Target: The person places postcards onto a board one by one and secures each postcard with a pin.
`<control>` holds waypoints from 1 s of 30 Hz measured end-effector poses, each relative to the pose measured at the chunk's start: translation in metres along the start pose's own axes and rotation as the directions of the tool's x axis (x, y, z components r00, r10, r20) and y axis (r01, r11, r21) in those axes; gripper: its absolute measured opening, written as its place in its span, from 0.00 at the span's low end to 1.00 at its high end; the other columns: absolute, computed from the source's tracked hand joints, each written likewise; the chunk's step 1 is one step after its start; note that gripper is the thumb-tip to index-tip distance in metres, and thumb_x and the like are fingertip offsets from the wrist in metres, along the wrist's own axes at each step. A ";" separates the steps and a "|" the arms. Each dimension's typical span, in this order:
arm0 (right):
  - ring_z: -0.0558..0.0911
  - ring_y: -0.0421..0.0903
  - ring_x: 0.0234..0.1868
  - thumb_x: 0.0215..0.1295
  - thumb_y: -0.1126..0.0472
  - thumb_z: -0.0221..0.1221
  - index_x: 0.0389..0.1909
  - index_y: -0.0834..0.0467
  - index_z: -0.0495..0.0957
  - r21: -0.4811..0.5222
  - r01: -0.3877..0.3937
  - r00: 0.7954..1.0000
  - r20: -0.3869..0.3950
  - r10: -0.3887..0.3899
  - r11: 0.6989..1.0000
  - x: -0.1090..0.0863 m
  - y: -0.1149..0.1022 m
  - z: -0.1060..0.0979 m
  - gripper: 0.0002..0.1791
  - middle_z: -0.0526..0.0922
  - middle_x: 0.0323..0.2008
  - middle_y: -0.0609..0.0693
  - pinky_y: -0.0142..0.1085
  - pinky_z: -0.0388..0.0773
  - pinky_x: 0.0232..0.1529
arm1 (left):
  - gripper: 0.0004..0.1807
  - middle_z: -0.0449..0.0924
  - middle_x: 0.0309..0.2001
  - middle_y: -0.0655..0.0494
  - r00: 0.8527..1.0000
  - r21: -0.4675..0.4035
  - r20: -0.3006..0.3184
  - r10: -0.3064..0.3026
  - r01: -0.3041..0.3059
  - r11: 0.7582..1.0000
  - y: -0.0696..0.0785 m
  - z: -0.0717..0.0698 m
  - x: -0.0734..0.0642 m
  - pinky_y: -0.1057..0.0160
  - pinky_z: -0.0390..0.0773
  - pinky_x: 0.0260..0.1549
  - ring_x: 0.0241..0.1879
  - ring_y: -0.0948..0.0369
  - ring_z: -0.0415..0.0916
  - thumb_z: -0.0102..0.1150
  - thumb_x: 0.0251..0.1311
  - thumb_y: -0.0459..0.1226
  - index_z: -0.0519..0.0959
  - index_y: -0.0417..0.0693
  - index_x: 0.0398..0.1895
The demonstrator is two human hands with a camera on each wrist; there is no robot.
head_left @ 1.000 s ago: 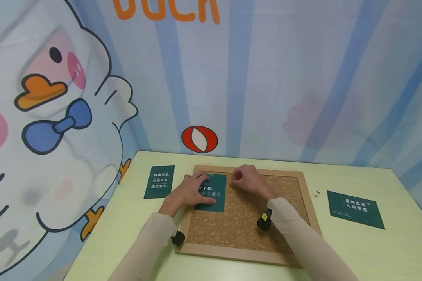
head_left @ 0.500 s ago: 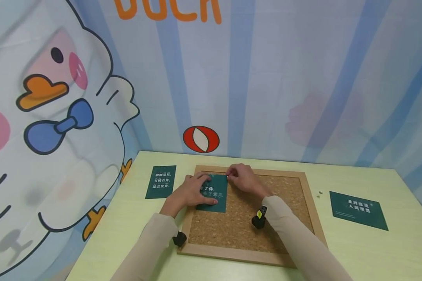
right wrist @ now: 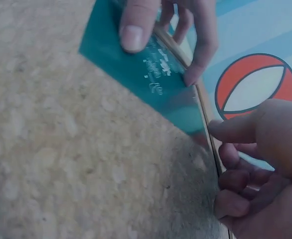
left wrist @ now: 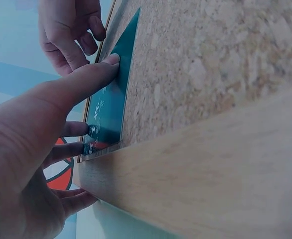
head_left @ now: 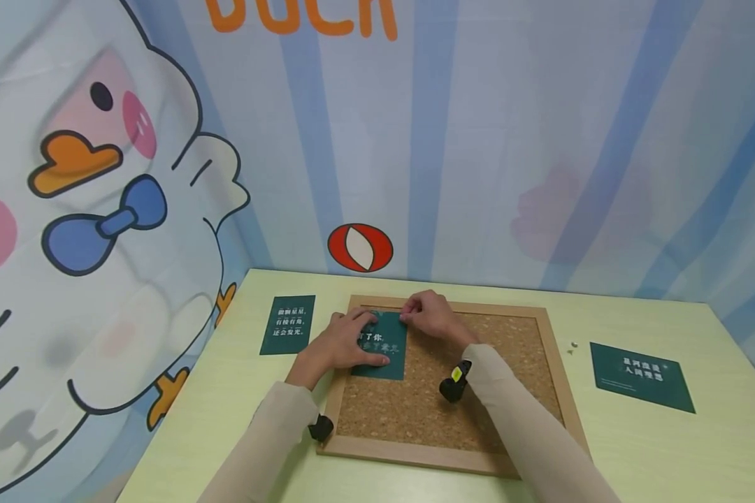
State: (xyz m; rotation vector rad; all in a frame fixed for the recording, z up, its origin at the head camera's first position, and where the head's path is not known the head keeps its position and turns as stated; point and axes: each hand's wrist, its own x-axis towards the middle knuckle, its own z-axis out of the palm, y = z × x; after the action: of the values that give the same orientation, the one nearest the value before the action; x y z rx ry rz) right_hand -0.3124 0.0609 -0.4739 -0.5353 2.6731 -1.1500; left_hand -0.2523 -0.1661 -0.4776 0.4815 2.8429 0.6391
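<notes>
A dark green card (head_left: 391,356) with white lettering lies on the upper left of a wood-framed corkboard (head_left: 434,405). My left hand (head_left: 340,341) presses it down, its thumb (left wrist: 98,77) on the card's face and fingers spread along the frame side. At the card's upper right corner, my right hand (head_left: 432,316) brings thumb and forefinger together, the other fingers curled. What they pinch is almost hidden; it looks like a small pushpin. In the right wrist view, the right fingertips (right wrist: 218,130) meet the card's corner beside the frame.
Another green card (head_left: 287,325) lies on the pale table left of the board. A third card (head_left: 643,377) lies to the right. Between it and the board are small metallic bits (head_left: 573,346). A printed cloth (head_left: 491,140) hangs behind the table.
My right hand has moved left to the card's upper right corner; a tiny bright speck showed at its fingertips half a second ago. My left hand stays on the card.
</notes>
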 end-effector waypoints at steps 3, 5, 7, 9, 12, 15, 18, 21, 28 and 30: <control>0.75 0.47 0.33 0.72 0.65 0.62 0.38 0.62 0.85 -0.030 -0.023 1.000 0.014 0.023 0.999 0.001 0.002 -0.002 0.05 0.80 0.31 0.51 0.34 0.71 0.33 | 0.50 0.59 0.78 0.53 1.000 -0.003 -0.008 0.001 -0.001 1.000 0.000 0.000 -0.001 0.41 0.72 0.64 0.69 0.42 0.60 0.73 0.53 0.65 0.70 0.52 0.74; 0.75 0.46 0.33 0.71 0.65 0.61 0.37 0.62 0.84 -0.054 -0.026 0.999 0.034 0.028 0.998 0.002 0.003 -0.004 0.05 0.80 0.31 0.51 0.34 0.70 0.33 | 0.50 0.60 0.78 0.53 1.000 -0.002 -0.011 0.003 -0.003 1.000 0.000 -0.001 -0.001 0.41 0.72 0.64 0.69 0.42 0.60 0.73 0.53 0.66 0.71 0.52 0.74; 0.75 0.46 0.33 0.71 0.66 0.61 0.37 0.62 0.84 -0.069 -0.025 0.998 0.058 0.029 0.997 0.002 0.003 -0.005 0.04 0.80 0.31 0.50 0.34 0.70 0.33 | 0.50 0.60 0.78 0.53 1.000 -0.002 -0.016 0.006 -0.006 1.000 0.000 -0.001 -0.001 0.41 0.72 0.64 0.69 0.42 0.60 0.73 0.52 0.66 0.71 0.52 0.74; 0.75 0.46 0.32 0.71 0.66 0.61 0.37 0.62 0.83 -0.076 -0.013 0.997 0.076 0.019 0.997 0.002 0.003 -0.006 0.04 0.80 0.31 0.50 0.34 0.70 0.33 | 0.50 0.60 0.78 0.53 1.000 -0.002 -0.014 0.006 -0.006 1.000 0.000 -0.001 -0.001 0.41 0.72 0.64 0.69 0.42 0.60 0.73 0.52 0.66 0.71 0.52 0.74; 0.75 0.45 0.32 0.71 0.66 0.61 0.37 0.61 0.84 -0.079 -0.004 0.997 0.081 0.010 0.997 0.002 0.002 -0.006 0.04 0.80 0.31 0.50 0.34 0.69 0.33 | 0.50 0.61 0.78 0.53 1.000 -0.002 -0.014 0.009 -0.009 1.000 -0.001 -0.001 0.000 0.41 0.72 0.63 0.69 0.42 0.61 0.73 0.52 0.66 0.71 0.52 0.74; 0.75 0.46 0.33 0.70 0.66 0.61 0.38 0.61 0.85 -0.081 0.002 0.997 0.078 0.005 0.997 0.003 0.002 -0.006 0.05 0.81 0.32 0.50 0.35 0.70 0.33 | 0.50 0.60 0.78 0.53 1.000 0.000 -0.010 0.011 -0.011 1.000 -0.001 0.000 0.000 0.41 0.72 0.63 0.68 0.42 0.61 0.72 0.52 0.66 0.71 0.52 0.74; 0.76 0.46 0.33 0.70 0.66 0.61 0.38 0.61 0.85 -0.083 0.003 0.997 0.077 0.003 0.997 0.005 0.003 -0.005 0.05 0.82 0.33 0.50 0.35 0.71 0.34 | 0.50 0.59 0.79 0.54 1.000 0.005 -0.007 0.013 -0.013 1.000 -0.002 0.001 0.000 0.41 0.72 0.63 0.68 0.42 0.61 0.72 0.53 0.66 0.71 0.52 0.74; 0.76 0.47 0.34 0.71 0.65 0.61 0.38 0.61 0.85 -0.091 -0.001 0.997 0.078 0.008 0.996 0.006 0.002 -0.005 0.05 0.82 0.34 0.51 0.36 0.72 0.35 | 0.49 0.59 0.79 0.54 1.000 0.007 -0.006 0.015 -0.015 1.000 -0.003 0.002 0.001 0.42 0.71 0.64 0.69 0.42 0.60 0.72 0.53 0.66 0.71 0.53 0.74; 0.76 0.48 0.33 0.73 0.64 0.60 0.38 0.60 0.83 -0.101 -0.014 0.994 0.106 0.024 0.995 0.006 -0.004 -0.007 0.05 0.81 0.34 0.51 0.38 0.71 0.36 | 0.49 0.60 0.78 0.54 1.000 0.008 -0.014 0.022 -0.022 1.000 -0.004 0.002 0.001 0.42 0.72 0.63 0.68 0.42 0.61 0.71 0.53 0.66 0.71 0.53 0.73; 0.76 0.48 0.34 0.72 0.64 0.59 0.39 0.60 0.83 -0.098 -0.018 0.992 0.122 0.030 0.995 0.007 -0.006 -0.009 0.05 0.81 0.34 0.51 0.38 0.72 0.37 | 0.48 0.60 0.78 0.54 1.000 0.007 -0.017 0.025 -0.025 1.000 -0.003 0.002 0.001 0.42 0.72 0.63 0.68 0.41 0.61 0.72 0.53 0.66 0.71 0.52 0.73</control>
State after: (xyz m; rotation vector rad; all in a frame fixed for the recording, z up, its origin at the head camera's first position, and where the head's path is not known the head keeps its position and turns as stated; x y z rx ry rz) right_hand -0.3197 0.0602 -0.4632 -0.5689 2.6315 -0.9521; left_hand -0.2534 -0.1681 -0.4807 0.5157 2.8604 0.6419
